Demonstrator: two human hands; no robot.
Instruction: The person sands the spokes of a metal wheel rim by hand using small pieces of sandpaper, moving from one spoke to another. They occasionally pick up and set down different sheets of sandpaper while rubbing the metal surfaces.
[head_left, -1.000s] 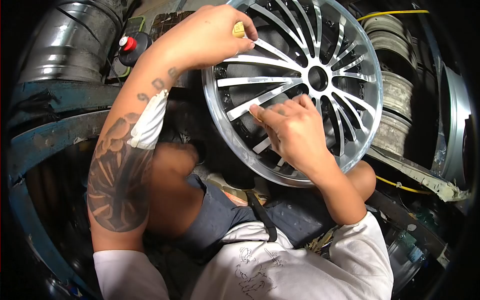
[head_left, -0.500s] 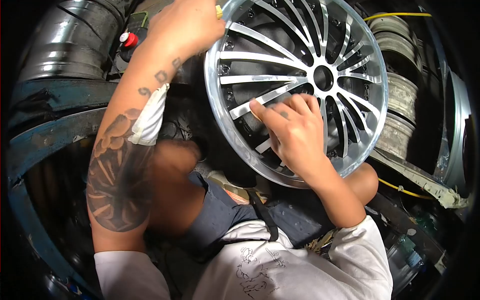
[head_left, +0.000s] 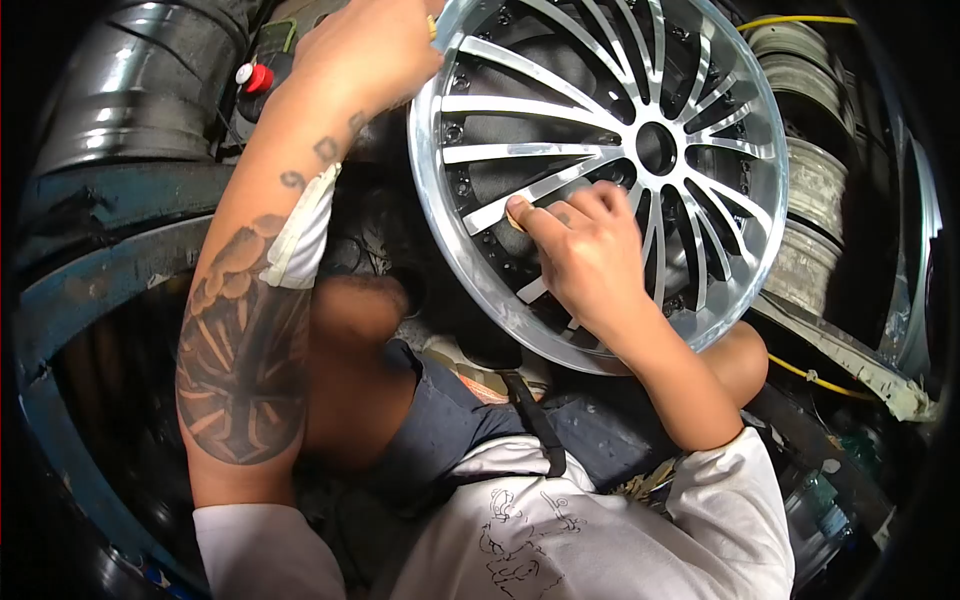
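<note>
A multi-spoke alloy wheel rim (head_left: pixel 655 183) with bright spokes and a polished outer lip leans at my knees. My right hand (head_left: pixel 590 245) is over its lower left spokes, fingers curled, with a small tan piece (head_left: pixel 514 213) pinched at the thumb and fingertip against a spoke. At the upper left edge of the rim is my left hand (head_left: pixel 375 50), its fingers bent and partly cut off by the top of the view. A bit of yellow shows beside its fingers; what it holds is not clear.
Silver barrel-like rims (head_left: pixel 140 85) stand at the upper left above a blue metal frame (head_left: pixel 120 210). A bottle with a red and white cap (head_left: pixel 257 77) is beside them. More worn rims (head_left: pixel 808 180) are stacked at the right, near a yellow hose (head_left: pixel 800 19).
The wheel rim sits slightly further right in the view. My right hand has shifted slightly along the spoke, and my left hand remains near the rim's upper left edge.
</note>
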